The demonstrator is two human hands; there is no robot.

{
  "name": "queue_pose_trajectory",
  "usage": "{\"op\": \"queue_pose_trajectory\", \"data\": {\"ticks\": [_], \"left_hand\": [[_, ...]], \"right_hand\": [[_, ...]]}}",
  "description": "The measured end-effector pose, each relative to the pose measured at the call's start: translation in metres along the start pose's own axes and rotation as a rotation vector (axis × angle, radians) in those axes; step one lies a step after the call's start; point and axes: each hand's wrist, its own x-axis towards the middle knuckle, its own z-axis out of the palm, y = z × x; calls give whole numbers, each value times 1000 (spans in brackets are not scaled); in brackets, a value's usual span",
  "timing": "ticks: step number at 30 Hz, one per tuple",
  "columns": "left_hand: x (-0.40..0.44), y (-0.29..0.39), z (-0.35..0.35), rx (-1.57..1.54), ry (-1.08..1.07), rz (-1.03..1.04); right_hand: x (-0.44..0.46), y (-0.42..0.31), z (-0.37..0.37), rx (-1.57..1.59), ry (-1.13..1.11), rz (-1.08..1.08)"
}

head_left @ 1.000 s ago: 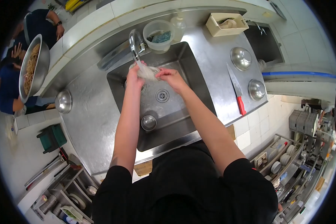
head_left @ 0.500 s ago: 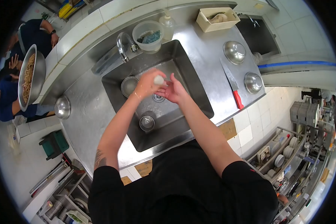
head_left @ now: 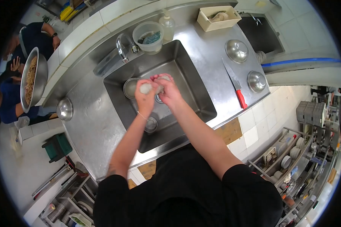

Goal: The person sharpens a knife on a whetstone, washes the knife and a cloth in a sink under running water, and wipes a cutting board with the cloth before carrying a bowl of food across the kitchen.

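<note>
Over the metal sink [head_left: 193, 81] both hands grip a wet, whitish cloth [head_left: 146, 88] bunched up between them. My left hand [head_left: 144, 97] is closed round one end, which bulges out at the top of the fist. My right hand [head_left: 169, 92] wraps the other end, close beside the left. A round metal bowl [head_left: 130, 89] lies in the sink, partly behind my left hand, and a small metal cup [head_left: 150, 125] sits lower down. The faucet [head_left: 121, 49] stands at the sink's back edge with no water seen running.
Right of the sink lie a red-handled knife [head_left: 234, 81] and two metal bowls [head_left: 236, 51]. A clear tub [head_left: 149, 37], a pump bottle [head_left: 166, 25] and a cream bin [head_left: 218, 19] stand behind. At far left, people stand near a large bowl [head_left: 34, 79].
The hands have come away from the faucet, and its stream has stopped. The cloth, stretched between them before, is now bunched in both fists. The view has shifted slightly.
</note>
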Motion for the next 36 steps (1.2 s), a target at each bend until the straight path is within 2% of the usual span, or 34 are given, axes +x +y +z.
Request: {"op": "queue_pose_trajectory", "data": {"ticks": [1,2,3,4,5,6,7,8,9,10,11,12,14,18,20,21,23,24,26,27,29,30,32,33,35,36], "left_hand": [[1,-5,11,-383,294,-232],[1,-11,20,-767,588,-465],[2,-6,25,-920,602,-635],[-2,-17,23,-924,604,-640],[-6,-38,17,-1046,415,-695],[-7,-50,14,-1159,218,-740],[7,-9,8,-1066,104,-871],[14,-20,2,-1066,95,-872],[24,-40,-13,-1103,-183,-999],[34,-30,-18,-1123,-468,-1118],[35,-17,-13,-820,-344,-1099],[40,-10,-16,-817,-349,-1100],[49,-5,-21,-658,-768,-1013],[58,6,-8,-425,-877,-1120],[56,-16,1,-187,-1033,-989],[55,-14,6,-189,-1038,-992],[54,-9,16,209,-1095,-704],[52,-12,20,209,-1098,-705],[48,-27,26,223,-928,-750],[46,-39,25,226,-927,-750],[44,-63,18,-40,-607,-783],[45,-64,16,-41,-606,-787],[45,-63,12,322,-419,-460],[43,-58,12,320,-415,-464],[40,-51,18,632,-636,-327],[37,-56,20,630,-634,-327]], "right_hand": [[-11,-6,14,-162,63,0],[-15,-4,18,-162,65,-6],[-20,1,19,-514,-12,-245],[-29,3,25,-867,-94,-478],[-37,-2,27,-1002,-115,-527],[-44,-6,28,-1004,-119,-527],[-50,-11,27,-1142,-285,-687],[-56,-15,25,-1275,-450,-849],[-62,-16,25,-1275,-441,-851],[-69,-16,24,-1319,-582,-891],[-75,-16,22,-1359,-725,-928],[-79,-13,21,-1358,-720,-930],[-83,-8,15,-1509,-908,-1005],[-80,-6,1,-1681,-1040,-1084],[-77,-5,-6,-1816,-1141,-1067],[-75,-3,-12,-1817,-1135,-1063],[-68,2,-21,-2037,-1158,-1002],[-63,5,-32,-2037,-1154,-1001],[-54,4,-52,-2040,-1117,-932],[-54,-2,-54,-2037,-1119,-934],[-60,-22,-53,-1883,-1026,-1031],[-69,-33,-54,-1882,-1027,-1026],[-87,-51,-49,-1797,-616,-1001],[-92,-54,-37,-1799,-622,-996],[-98,-56,-16,-1691,-255,-881],[-97,-53,-11,-1693,-257,-880]]}}
